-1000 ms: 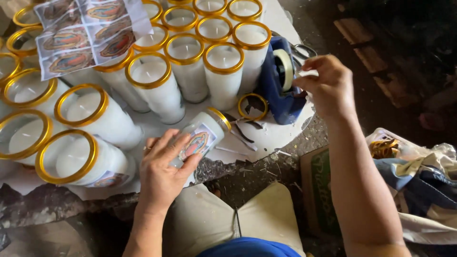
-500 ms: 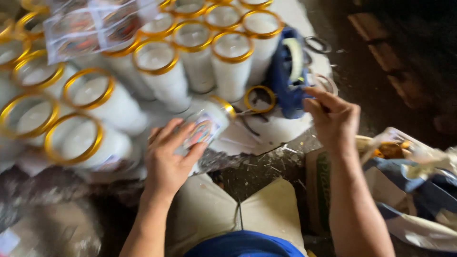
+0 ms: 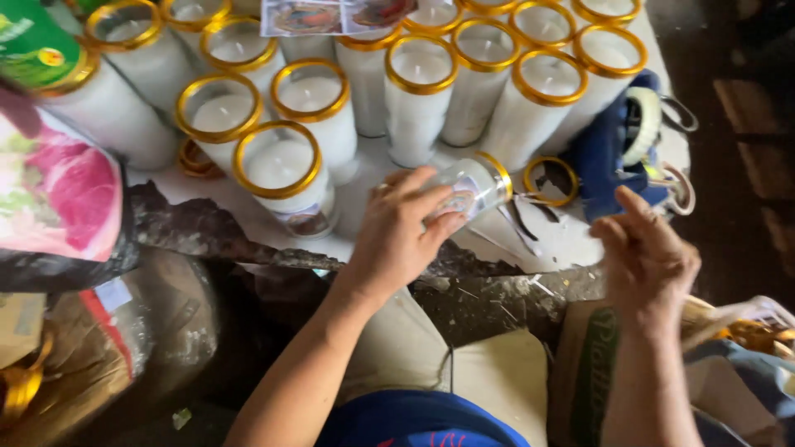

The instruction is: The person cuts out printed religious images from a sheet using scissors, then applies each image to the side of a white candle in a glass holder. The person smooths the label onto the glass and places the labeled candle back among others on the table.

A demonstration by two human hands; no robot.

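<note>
Left hand steadies a tipped candle jar

Left hand (image 3: 397, 236) fingers clamp the clear glass gold-rimmed candle jar (image 3: 472, 186) lying tilted on the white tabletop (image 3: 571, 240); keep it from rolling. Right hand (image 3: 650, 261) hovers beside it, fingers loosely apart, empty, near the tape roll (image 3: 642, 124).

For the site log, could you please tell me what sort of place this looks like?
Probably a small, informal candle-making workbench: rows of gold-rimmed glass candles crowd a white tabletop, the left hand steadies a tipped candle jar, and a tape roll lies nearby.
</note>
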